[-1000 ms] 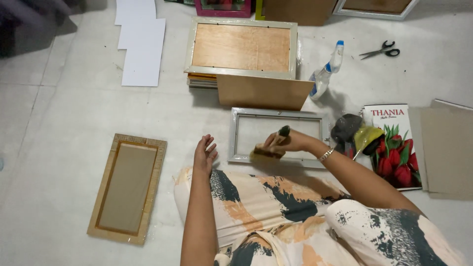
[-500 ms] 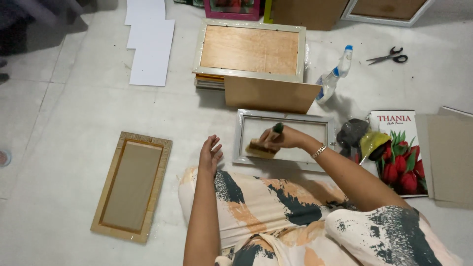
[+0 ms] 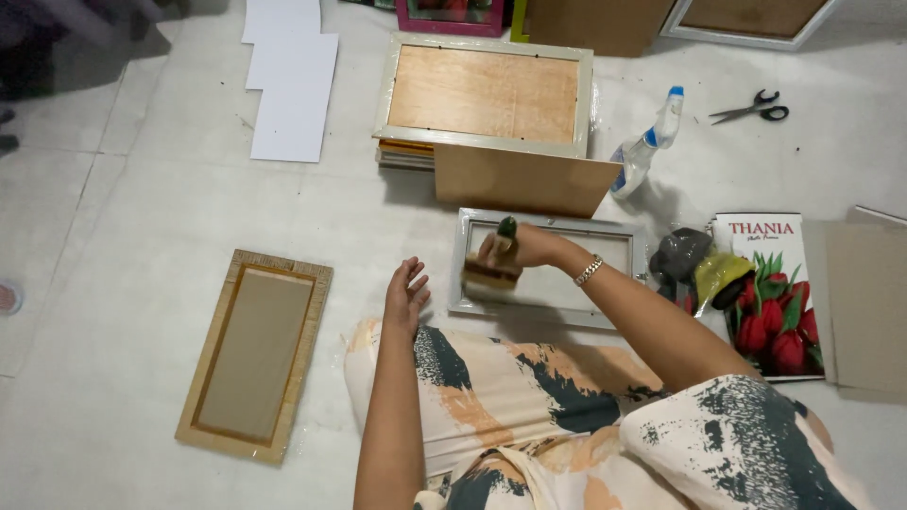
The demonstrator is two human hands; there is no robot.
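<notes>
Scissors (image 3: 753, 107), spray bottle (image 3: 647, 146), white paper sheets (image 3: 288, 80), gold frame (image 3: 255, 354), tulip picture (image 3: 770, 295)

Brush (image 3: 491, 274) on frame (image 3: 548, 269); second frame (image 3: 253, 354) lies left; spray bottle (image 3: 647, 146) behind.

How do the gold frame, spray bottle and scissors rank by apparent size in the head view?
1. Gold frame, clearly largest.
2. Spray bottle.
3. Scissors, close to the bottle in length but thinner; both lie farther from the camera.
</notes>
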